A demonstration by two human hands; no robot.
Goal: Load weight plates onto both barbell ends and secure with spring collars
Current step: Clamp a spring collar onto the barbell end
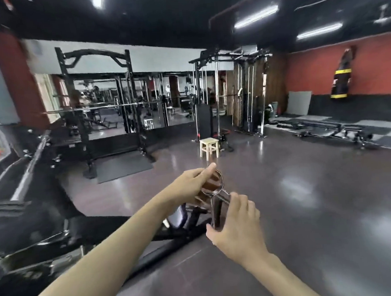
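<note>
Gym floor behind; both hands' grip holds spring collar.

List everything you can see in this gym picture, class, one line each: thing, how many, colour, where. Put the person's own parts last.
Spring collar: one, silver metal, centre, held in both hands.
Barbell: one, silver, far left, running away from the camera.
Stool: one, pale wood, middle of the floor.
Power rack: one, black, left of centre by the mirror.
Cable machine: one, black and chrome, right of centre.
Punching bag: one, black with yellow bands, on the red wall, right.
Benches: count unclear, black, right, on the floor.
Left hand: one, grips the collar's ring.
Right hand: one, grips the collar's handles.
</note>
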